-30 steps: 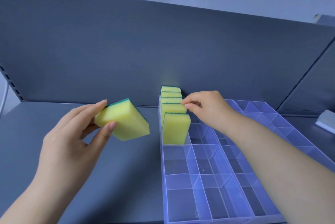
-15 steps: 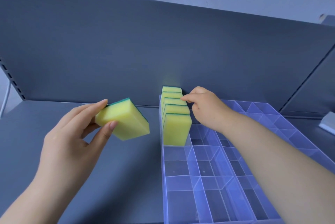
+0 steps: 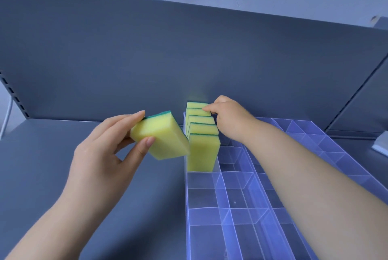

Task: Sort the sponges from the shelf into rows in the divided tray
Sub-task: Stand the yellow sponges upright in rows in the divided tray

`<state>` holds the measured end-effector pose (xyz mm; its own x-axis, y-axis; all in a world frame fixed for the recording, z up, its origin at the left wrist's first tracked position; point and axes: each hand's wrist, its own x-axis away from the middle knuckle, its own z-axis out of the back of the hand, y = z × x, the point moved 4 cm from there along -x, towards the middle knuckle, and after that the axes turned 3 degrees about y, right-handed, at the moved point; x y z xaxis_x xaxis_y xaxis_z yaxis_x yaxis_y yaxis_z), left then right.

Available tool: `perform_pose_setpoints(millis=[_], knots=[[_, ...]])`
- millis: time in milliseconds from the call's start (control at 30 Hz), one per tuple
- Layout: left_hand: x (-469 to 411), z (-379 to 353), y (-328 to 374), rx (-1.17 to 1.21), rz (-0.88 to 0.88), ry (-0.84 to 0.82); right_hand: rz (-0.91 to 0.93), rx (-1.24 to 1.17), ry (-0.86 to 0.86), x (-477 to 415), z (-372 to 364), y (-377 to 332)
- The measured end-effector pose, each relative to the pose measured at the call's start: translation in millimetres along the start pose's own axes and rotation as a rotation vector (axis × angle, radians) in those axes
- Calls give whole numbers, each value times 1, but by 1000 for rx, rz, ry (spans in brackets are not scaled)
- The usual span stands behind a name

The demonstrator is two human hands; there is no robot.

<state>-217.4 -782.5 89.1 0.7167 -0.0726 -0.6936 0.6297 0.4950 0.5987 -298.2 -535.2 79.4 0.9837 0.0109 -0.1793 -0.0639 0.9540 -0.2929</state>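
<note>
A clear divided tray (image 3: 241,201) lies on the grey shelf, right of centre. Several yellow sponges with green backs stand upright in a row (image 3: 202,133) in its far left column. My left hand (image 3: 102,154) holds another yellow-and-green sponge (image 3: 161,135) in the air, tilted, its near corner just left of the row's front sponge. My right hand (image 3: 231,121) reaches over the tray, fingers curled, with fingertips touching the top of a sponge near the back of the row. Whether it grips that sponge is unclear.
The grey shelf floor (image 3: 63,175) stretches left of the tray, with a tall grey back panel (image 3: 189,53) behind. A pale flat object (image 3: 381,145) lies at the right edge. Perforated shelf upright (image 3: 12,93) stands at far left.
My left hand has carried its sponge right, up against the row in the tray. My right hand has slid back along the row to the rear sponges.
</note>
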Motion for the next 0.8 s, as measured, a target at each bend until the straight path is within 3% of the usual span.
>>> perform_pose_setpoints(millis=[100,267,467,800], knots=[[-2,-5,5,-11,-15,-24,-20,18,-30,0,-7,2],[-4,-17,15,3,-58,-57,17,-12,67,15,8,3],[-12,-32,25,5,-148,-136,102,-206,96,60,29,-7],[-9,-62,21,-8,-152,-255,79,-386,77,84,31,-4]])
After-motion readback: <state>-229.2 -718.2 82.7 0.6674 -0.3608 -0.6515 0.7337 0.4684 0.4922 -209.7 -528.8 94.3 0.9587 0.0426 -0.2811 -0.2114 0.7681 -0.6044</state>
